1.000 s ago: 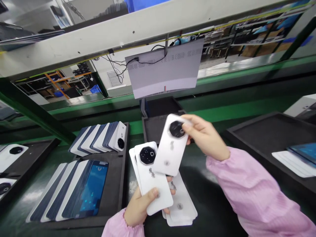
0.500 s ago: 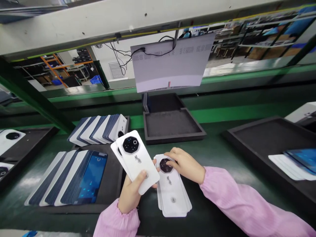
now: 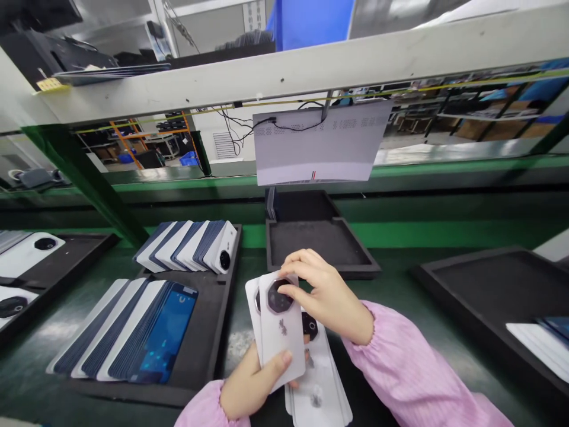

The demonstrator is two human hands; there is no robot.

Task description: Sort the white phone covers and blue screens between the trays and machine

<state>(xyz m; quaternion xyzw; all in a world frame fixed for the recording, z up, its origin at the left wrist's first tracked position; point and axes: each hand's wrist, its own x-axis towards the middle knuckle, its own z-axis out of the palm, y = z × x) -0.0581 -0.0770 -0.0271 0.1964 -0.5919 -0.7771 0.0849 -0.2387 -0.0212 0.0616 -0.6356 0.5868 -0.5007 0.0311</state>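
My left hand (image 3: 260, 376) is closed around a small fan of white phone back covers (image 3: 284, 350), its thumb lying across the lower part of the front one. At the top of that front cover, my right hand (image 3: 322, 287) pinches the edge, with the thumb over the dark octagonal camera area. Beneath and to the right, a loose pile of similar white covers (image 3: 317, 394) lies on the dark green bench, partly hidden by both hands and the held covers.
On the left, a black tray (image 3: 204, 326) holds rows of white covers and blue-screened panels (image 3: 164, 335). Another black tray (image 3: 320, 237) stands behind my hands. More trays lie at far left (image 3: 84, 243) and right (image 3: 480, 290). A monitor back (image 3: 320, 142) hangs above.
My right hand has moved from the pile on the bench to the top of the covers in my left hand. The left-hand covers are more upright, and the view has tilted upward.
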